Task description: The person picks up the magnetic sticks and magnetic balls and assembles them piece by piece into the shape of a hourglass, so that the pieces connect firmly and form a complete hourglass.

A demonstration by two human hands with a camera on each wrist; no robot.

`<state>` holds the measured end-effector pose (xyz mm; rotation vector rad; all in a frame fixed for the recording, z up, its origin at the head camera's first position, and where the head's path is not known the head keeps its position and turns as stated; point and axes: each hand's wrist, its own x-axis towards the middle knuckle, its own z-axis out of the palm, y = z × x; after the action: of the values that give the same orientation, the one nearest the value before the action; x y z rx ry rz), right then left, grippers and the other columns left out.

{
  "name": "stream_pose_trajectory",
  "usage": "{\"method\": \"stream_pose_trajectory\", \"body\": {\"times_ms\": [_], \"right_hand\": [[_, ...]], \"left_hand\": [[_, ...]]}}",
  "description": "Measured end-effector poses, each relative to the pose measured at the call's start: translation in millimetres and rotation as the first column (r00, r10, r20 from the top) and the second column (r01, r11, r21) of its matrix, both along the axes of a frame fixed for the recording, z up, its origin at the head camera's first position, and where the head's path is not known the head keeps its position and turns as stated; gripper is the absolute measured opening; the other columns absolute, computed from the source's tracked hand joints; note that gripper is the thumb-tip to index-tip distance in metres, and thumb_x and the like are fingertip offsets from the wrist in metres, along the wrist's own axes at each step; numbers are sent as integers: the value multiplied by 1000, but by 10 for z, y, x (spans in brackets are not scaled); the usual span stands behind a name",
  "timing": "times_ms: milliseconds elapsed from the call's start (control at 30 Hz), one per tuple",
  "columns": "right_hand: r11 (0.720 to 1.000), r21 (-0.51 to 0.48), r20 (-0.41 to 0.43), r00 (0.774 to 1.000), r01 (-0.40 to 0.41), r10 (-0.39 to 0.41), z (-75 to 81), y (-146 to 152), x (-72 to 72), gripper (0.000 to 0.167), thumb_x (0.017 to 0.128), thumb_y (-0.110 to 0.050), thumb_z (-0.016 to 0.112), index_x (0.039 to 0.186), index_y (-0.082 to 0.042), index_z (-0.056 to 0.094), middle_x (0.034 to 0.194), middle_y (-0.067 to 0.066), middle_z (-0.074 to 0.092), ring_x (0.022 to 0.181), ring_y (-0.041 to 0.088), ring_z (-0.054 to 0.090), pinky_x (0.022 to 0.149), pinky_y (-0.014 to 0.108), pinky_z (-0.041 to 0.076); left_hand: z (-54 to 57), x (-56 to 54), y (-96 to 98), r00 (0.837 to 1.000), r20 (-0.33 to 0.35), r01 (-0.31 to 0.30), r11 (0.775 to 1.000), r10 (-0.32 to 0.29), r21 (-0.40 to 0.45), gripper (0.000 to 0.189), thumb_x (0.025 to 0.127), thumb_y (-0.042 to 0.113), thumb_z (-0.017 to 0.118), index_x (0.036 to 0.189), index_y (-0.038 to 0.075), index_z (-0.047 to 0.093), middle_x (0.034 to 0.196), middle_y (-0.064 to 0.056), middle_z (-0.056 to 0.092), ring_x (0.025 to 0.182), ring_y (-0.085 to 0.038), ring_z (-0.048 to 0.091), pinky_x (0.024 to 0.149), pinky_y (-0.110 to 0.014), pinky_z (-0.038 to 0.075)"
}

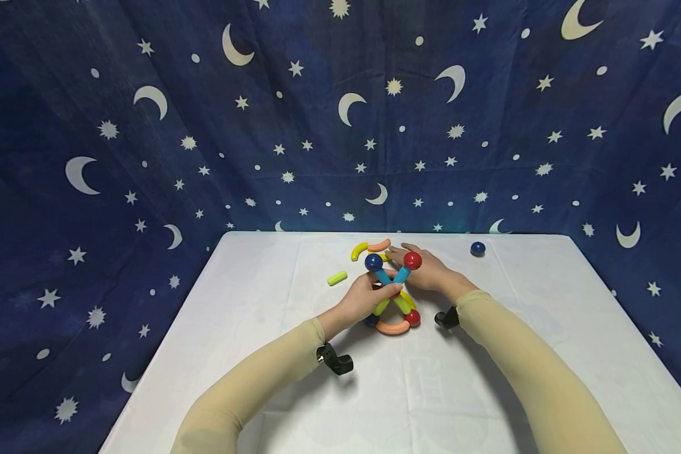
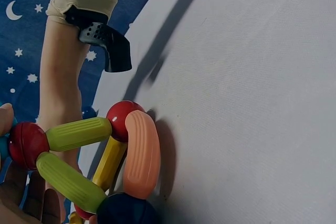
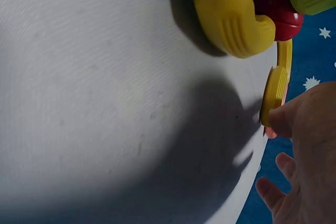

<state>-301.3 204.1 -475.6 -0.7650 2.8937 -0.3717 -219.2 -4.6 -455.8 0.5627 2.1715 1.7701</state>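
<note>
My left hand (image 1: pixel 366 296) grips a construction of toy magnetic sticks and balls around its middle, near a red ball (image 2: pixel 27 145). Two blue sticks (image 1: pixel 401 275) spread upward from there, topped by a dark blue ball (image 1: pixel 373 262) and a red ball (image 1: pixel 412 261). Light green sticks (image 2: pixel 79 134) slope down to the lower balls, with a curved orange stick (image 1: pixel 393 328) and a curved yellow stick (image 3: pixel 231 19) among them. Behind the construction, my right hand (image 1: pixel 428 270) pinches a loose yellow stick (image 3: pixel 274 95) at its end; part of the grip is hidden by the thumb.
Beyond the hands lie a curved yellow stick (image 1: pixel 359 251) and a curved orange stick (image 1: pixel 379 245). A light green stick (image 1: pixel 337 278) lies to the left, and a dark blue ball (image 1: pixel 478 249) at the back right of the white table (image 1: pixel 261 277). A starry cloth (image 1: pixel 318 113) hangs behind.
</note>
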Motion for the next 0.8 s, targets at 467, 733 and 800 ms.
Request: {"method": "stream_pose_trajectory", "body": {"times_ms": [467,733,800], "right_hand": [[997,81,-32,999,-5,8,27,-64,57,58,107,-40,50,156,-10,43,160,12,39,149,46,27,113,65,28],[994,98,-59,998,41,-35,26,150,136,49,102,-14,55,151,-15,53,153,12,50,147,44,30,113,65,29],[993,93,-54,997,66,-61,22,216,174,48,102,-13,55,150,-15,54,149,14,54,146,45,32,112,65,30]], "left_hand": [[-25,-11,0,1000,-18,8,1000,-8,-5,29,99,25,70,124,9,69,100,-2,74,95,-16,66,87,-32,53],[-33,-12,12,1000,-2,-8,1000,8,14,27,99,25,70,121,10,70,100,-3,73,93,-15,65,83,-29,53],[-37,-13,14,1000,-1,-9,1000,9,16,27,99,25,71,121,9,70,100,-4,73,93,-15,65,81,-29,52]]}}
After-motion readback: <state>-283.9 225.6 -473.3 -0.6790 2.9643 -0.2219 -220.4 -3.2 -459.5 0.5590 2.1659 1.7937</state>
